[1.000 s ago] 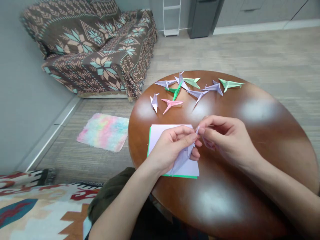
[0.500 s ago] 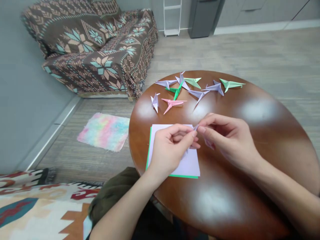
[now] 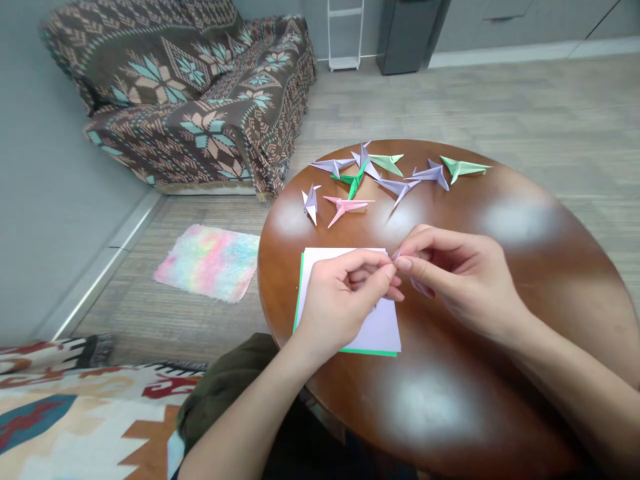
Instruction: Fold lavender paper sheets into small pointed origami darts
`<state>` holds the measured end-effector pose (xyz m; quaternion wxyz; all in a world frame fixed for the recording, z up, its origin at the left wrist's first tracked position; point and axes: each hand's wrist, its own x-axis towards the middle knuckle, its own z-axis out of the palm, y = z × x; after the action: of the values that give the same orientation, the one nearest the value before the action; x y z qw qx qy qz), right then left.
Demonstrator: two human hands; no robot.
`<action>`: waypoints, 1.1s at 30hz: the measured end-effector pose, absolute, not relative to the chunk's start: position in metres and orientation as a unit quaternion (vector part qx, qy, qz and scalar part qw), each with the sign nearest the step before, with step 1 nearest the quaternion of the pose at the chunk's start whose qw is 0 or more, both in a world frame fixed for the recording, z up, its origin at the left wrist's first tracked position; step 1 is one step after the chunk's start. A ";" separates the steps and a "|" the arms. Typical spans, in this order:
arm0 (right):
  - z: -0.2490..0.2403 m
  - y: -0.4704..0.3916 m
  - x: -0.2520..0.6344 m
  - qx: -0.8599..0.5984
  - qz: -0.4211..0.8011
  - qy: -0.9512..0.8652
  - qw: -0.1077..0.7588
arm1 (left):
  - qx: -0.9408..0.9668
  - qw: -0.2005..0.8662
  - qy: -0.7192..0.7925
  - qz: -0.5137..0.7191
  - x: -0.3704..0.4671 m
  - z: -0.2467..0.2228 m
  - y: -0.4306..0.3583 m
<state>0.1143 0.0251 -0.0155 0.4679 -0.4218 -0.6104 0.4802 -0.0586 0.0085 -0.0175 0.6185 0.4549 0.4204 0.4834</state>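
Observation:
Between their fingertips, my left hand [image 3: 345, 297] and my right hand [image 3: 457, 277] pinch a small folded piece of lilac paper [image 3: 397, 256]. Most of the piece is hidden behind the fingers. My left hand is above a stack of square paper [image 3: 383, 330], lilac on top with green edges below. Past my hands lie several folded paper cranes, among them a pink crane [image 3: 345, 207], a dark green crane [image 3: 354, 181], a lilac crane [image 3: 399, 189] and a light green crane [image 3: 463, 169].
The round brown table [image 3: 500, 400] carries the paper and cranes. A couch with a patterned cover [image 3: 210, 133] stands at the far left, a pastel fluffy mat [image 3: 207, 263] on the floor before it. A dark grey bin [image 3: 406, 37] and a white rack [image 3: 345, 63] stand at the back.
My right fingertips have closed further over the tip of the lilac paper, so less of it shows. Both hands have barely shifted, and the cranes lie as before.

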 end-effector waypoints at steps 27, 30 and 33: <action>-0.023 0.025 0.109 -0.430 0.514 -0.564 0.482 | 0.400 0.652 0.398 0.507 -0.054 -0.027 0.010; -0.018 0.026 0.108 -0.428 0.533 -0.548 0.482 | 0.392 0.661 0.395 0.503 -0.054 -0.028 0.012; -0.020 0.027 0.109 -0.434 0.562 -0.509 0.487 | 0.397 0.665 0.395 0.494 -0.053 -0.028 0.012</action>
<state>0.1092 0.0270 -0.0197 0.4866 -0.4345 -0.5089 0.5617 -0.0529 0.0123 -0.0280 0.6649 0.3971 0.3952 0.4941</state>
